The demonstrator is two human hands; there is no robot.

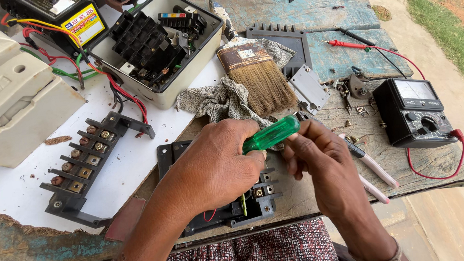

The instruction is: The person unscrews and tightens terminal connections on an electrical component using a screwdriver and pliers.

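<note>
My left hand is closed around a screwdriver with a translucent green handle, its shaft pointing down into a black terminal block at the table's near edge. My right hand rests beside it, fingertips touching the end of the green handle. The block carries brass screw terminals and a thin red wire. Most of the block is hidden under my left hand.
A second black terminal strip lies on a white sheet to the left. Behind are an open grey switch box, a wide paintbrush, a patterned rag and a black finned part. An analogue multimeter with red leads sits right.
</note>
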